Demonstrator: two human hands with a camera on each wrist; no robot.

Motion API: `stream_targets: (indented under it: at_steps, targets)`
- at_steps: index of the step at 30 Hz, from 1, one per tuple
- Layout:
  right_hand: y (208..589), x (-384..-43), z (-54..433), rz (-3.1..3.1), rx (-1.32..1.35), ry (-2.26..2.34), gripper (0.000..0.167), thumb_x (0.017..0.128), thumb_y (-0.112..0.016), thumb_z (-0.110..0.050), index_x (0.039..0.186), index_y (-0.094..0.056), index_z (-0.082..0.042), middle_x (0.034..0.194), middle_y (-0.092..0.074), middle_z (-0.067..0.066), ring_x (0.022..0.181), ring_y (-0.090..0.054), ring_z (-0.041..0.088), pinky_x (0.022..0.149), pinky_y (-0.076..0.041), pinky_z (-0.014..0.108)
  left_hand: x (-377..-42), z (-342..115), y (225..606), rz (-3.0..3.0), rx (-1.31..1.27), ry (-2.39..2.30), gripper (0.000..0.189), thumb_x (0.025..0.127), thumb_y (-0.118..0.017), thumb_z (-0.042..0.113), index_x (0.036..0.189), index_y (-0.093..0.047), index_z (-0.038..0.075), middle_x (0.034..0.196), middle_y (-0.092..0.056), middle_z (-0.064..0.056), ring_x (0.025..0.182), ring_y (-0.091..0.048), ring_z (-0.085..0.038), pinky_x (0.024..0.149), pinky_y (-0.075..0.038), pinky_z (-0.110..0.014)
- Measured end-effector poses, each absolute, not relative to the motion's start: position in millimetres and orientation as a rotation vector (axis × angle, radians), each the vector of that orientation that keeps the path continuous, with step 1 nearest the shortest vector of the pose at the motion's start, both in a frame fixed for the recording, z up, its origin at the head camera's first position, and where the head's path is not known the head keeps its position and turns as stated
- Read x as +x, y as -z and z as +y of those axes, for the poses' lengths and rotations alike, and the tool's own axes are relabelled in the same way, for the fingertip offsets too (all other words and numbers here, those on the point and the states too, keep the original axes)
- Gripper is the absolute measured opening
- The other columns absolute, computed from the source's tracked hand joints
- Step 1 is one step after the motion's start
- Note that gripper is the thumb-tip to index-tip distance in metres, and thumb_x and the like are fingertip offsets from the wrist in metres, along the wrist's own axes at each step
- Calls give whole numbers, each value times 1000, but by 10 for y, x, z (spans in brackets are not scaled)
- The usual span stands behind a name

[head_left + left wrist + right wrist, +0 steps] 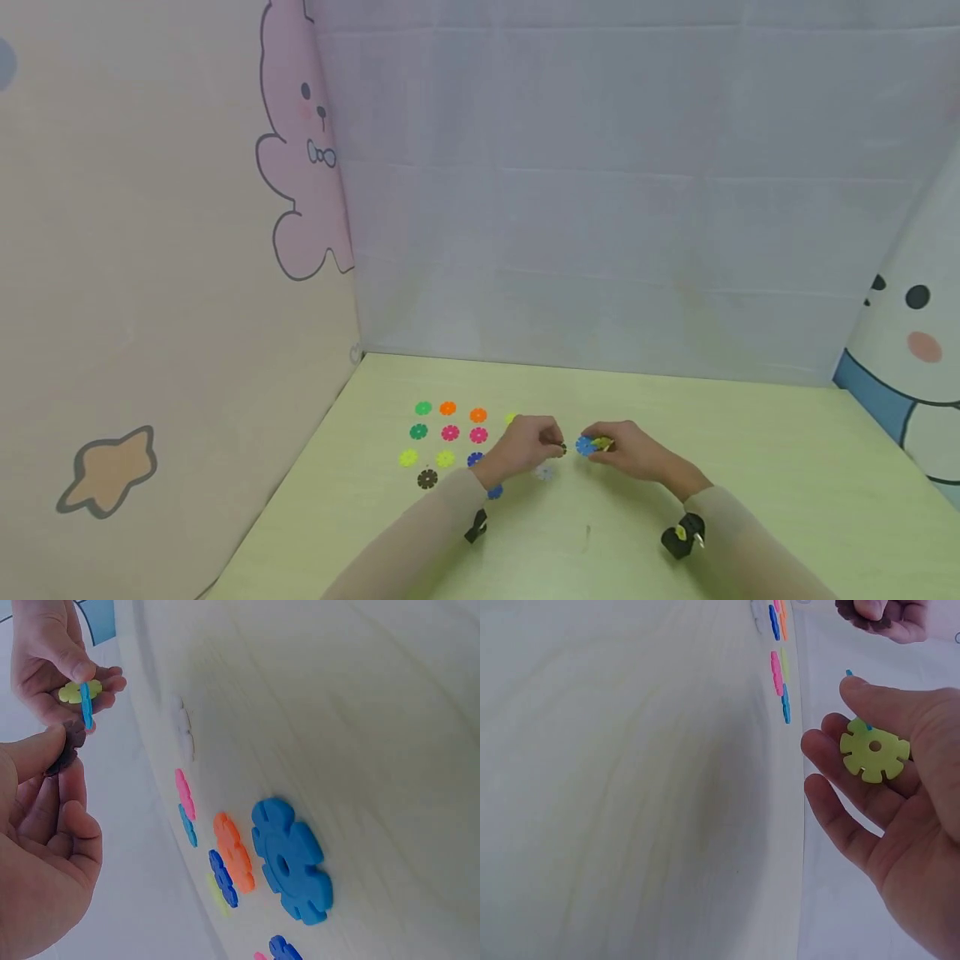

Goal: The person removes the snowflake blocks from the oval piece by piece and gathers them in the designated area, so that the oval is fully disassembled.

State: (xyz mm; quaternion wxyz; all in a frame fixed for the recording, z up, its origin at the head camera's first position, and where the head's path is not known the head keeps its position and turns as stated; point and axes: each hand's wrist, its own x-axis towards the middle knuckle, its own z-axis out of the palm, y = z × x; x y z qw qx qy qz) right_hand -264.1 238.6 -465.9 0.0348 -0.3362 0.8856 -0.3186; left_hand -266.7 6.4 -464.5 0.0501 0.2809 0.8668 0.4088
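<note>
My left hand pinches a dark brown notched building disc between thumb and fingers. A short way to its right, my right hand holds two similar discs slotted together at an angle, a light blue disc and a yellow-green disc with a hole in its middle. The right thumb lies over the joint of the pair. In the left wrist view the brown disc is right at the edge of the light blue one. Both hands are raised over the table, fingertips facing each other.
Loose discs lie in rows left of and below the hands on the pale wooden table: green, orange, pink, brown and blue. A whitish disc lies near the left hand. Fabric walls enclose the table's back and sides.
</note>
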Motion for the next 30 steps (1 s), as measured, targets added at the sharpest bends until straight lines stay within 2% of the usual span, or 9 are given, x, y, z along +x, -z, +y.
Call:
stream_targets:
  at_steps: [8, 13, 21, 30]
  targets:
    - [4678, -2649, 2405, 2739, -993, 939, 29, 88, -67, -17, 114, -63, -3, 109, -65, 9, 99, -61, 23, 81, -50, 37, -2616, -73, 4601, 2586, 765, -1174, 12, 85, -72, 18, 87, -61, 15, 75, -63, 10, 66, -56, -5, 59, -46, -21]
    - [4681, -2655, 2408, 2741, -965, 928, 31, 88, -67, -20, 114, -62, -4, 110, -64, 8, 100, -60, 24, 83, -49, 40, -2574, -140, 4592, 2553, 750, -1064, 12, 82, -74, 18, 87, -63, 15, 75, -61, 9, 67, -56, -6, 60, -47, -21]
    - [4700, -2662, 2404, 2722, -937, 928, 33, 89, -67, -22, 117, -62, -5, 113, -64, 7, 102, -59, 23, 85, -49, 41, -2508, -211, 4607, 2502, 804, -925, 5, 86, -70, 11, 89, -68, 15, 72, -61, 10, 64, -55, -4, 59, -47, -19]
    - [4728, -2657, 2382, 2715, -941, 942, 33, 88, -67, -20, 116, -63, -4, 111, -64, 6, 100, -59, 20, 83, -49, 39, -2452, -271, 4597, 2466, 850, -826, 9, 87, -67, 10, 94, -70, 15, 76, -60, 12, 71, -55, -2, 62, -47, -18]
